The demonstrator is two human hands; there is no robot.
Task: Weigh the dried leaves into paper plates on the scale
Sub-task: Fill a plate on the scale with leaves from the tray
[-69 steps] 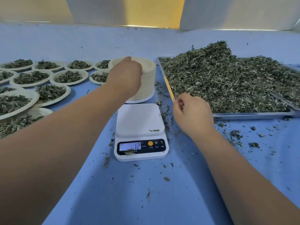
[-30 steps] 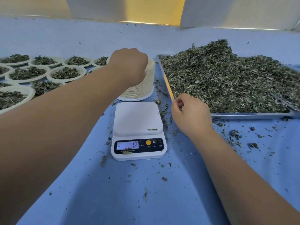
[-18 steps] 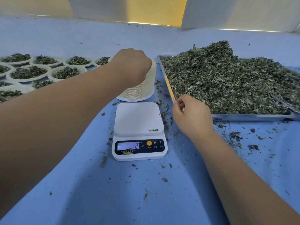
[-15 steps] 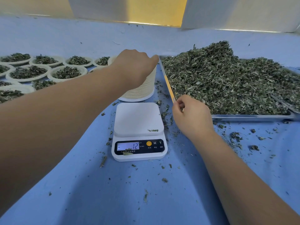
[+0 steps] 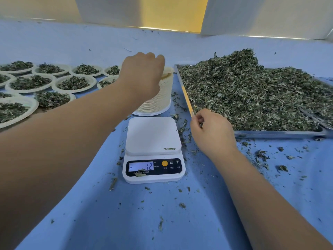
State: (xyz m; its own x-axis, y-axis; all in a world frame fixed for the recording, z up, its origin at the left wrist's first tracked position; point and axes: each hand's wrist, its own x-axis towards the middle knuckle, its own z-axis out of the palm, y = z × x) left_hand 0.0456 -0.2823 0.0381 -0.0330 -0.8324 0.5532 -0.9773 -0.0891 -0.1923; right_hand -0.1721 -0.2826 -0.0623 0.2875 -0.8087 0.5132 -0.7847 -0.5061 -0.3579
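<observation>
Weighing part done: filled plates (image 5: 72, 83) lie at left and the scale (image 5: 153, 139) stands bare, while the left hand (image 5: 142, 73) curls over the plate stack (image 5: 160, 100), grip hidden, and the right hand (image 5: 212, 130), fingers curled with contents unclear, waits beside the tray (image 5: 279, 134) — most leaves (image 5: 252, 91) remain.

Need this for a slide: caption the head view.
Left hand atop the plate stack, right hand beside the tray of dried leaves, scale between them without a plate.

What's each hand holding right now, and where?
Left hand seems to pinch the top plate of the stack by its rim; right hand: curled, contents hidden.
</observation>
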